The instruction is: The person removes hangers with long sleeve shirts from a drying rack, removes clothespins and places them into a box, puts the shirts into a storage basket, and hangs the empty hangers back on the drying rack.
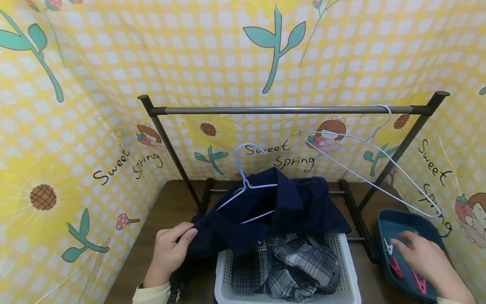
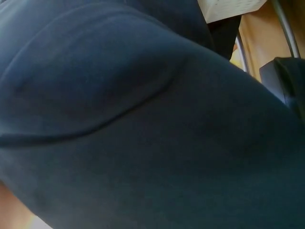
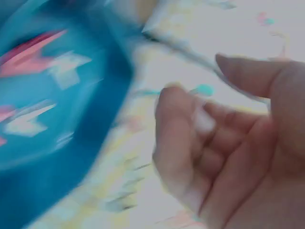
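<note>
A navy collared shirt [image 1: 303, 202] lies over the back of a white basket, with a pale lavender hanger [image 1: 247, 184] inside its neck opening. My left hand [image 1: 171, 249] pinches the shirt's left shoulder between thumb and fingers. In the left wrist view, dark blue cloth [image 2: 143, 133] covers nearly everything and hides the fingers. My right hand [image 1: 423, 255] is above a teal basin [image 1: 387, 215] that holds white clips [image 1: 388, 247] and red-pink clips [image 1: 395, 268]. The blurred right wrist view shows this hand [image 3: 228, 138] loosely curled, its thumb apart from the fingers.
The white basket [image 1: 353, 274] holds grey plaid cloth [image 1: 303, 264]. Behind it stands a dark rack with a horizontal rail [image 1: 265, 110]. A bare white hanger [image 1: 341, 158] hangs at the rail's right and slants toward the basin. Patterned yellow-checked cloth [image 1: 190, 50] surrounds the brown table [image 1: 171, 198].
</note>
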`<state>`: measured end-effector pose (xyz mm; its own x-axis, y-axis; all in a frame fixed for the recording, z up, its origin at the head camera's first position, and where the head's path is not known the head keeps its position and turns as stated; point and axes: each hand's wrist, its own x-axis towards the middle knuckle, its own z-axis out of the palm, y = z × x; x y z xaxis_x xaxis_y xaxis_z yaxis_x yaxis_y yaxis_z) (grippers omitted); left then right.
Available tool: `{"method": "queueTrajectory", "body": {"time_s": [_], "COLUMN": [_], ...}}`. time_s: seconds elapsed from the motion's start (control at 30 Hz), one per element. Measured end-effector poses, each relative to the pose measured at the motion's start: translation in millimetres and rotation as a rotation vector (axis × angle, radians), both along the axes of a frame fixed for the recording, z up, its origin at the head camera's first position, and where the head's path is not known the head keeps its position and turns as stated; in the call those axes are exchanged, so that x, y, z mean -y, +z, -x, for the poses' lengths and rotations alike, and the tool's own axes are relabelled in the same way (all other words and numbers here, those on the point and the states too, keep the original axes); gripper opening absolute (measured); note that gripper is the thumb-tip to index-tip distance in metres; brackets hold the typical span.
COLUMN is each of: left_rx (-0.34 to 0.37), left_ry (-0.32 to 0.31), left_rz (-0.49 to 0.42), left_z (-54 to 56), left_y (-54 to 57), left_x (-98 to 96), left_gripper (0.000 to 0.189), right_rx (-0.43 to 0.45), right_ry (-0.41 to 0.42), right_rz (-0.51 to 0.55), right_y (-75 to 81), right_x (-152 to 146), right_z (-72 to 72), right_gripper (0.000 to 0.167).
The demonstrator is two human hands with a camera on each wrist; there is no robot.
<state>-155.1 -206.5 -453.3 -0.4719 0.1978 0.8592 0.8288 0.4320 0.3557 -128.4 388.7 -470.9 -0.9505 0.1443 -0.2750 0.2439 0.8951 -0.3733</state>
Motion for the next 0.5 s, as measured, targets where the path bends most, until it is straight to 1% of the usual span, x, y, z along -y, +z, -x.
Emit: {"method": "queueTrajectory", "body": {"time_s": [0.07, 0.13, 0.17, 0.2, 0.27, 0.3, 0.33, 0.4, 0.43, 0.5], "left_rx": [-0.041, -0.086, -0.108, -0.122, -0.148, -0.159, -0.164, -0.164, -0.166, -0.161], "left_ry": [-0.021, -0.047, -0.062, -0.079, -0.103, -0.118, -0.131, -0.153, -0.158, -0.177], "left_rz": [0.008, 0.013, 0.013, 0.013, 0.009, 0.004, 0.000, -0.002, -0.003, -0.009], "left_z": [-1.0, -2.6, -3.7, -5.1, -7.7, -8.8, -10.0, -12.0, -13.0, -14.5], "left_y": [2.3, 4.5, 5.9, 7.3, 10.8, 12.8, 14.9, 18.9, 20.8, 23.9], "left_x": [0.5, 0.4, 0.0, -0.4, -1.4, -2.1, -2.6, -3.0, -3.0, -2.6], "left_gripper": [0.033, 0.036, 0.036, 0.036, 0.036, 0.035, 0.034, 0.032, 0.032, 0.030], "right_rx": [-0.166, -0.364, -0.448, -0.536, -0.666, -0.710, -0.733, -0.768, -0.789, -0.851], "right_ry": [0.096, 0.163, 0.189, 0.217, 0.279, 0.311, 0.339, 0.373, 0.379, 0.373], "right_rz": [0.073, 0.137, 0.174, 0.208, 0.262, 0.283, 0.302, 0.315, 0.318, 0.309], "right_y": [22.3, 42.6, 51.1, 57.8, 69.0, 72.7, 75.4, 77.9, 77.9, 76.4], "right_x": [24, 50, 61, 72, 91, 99, 107, 121, 126, 133], "right_z": [-4.5, -9.6, -11.7, -13.0, -11.9, -10.2, -8.1, -2.9, 0.2, 6.3], "right_gripper": [0.057, 0.045, 0.043, 0.042, 0.049, 0.055, 0.060, 0.063, 0.062, 0.051]}}
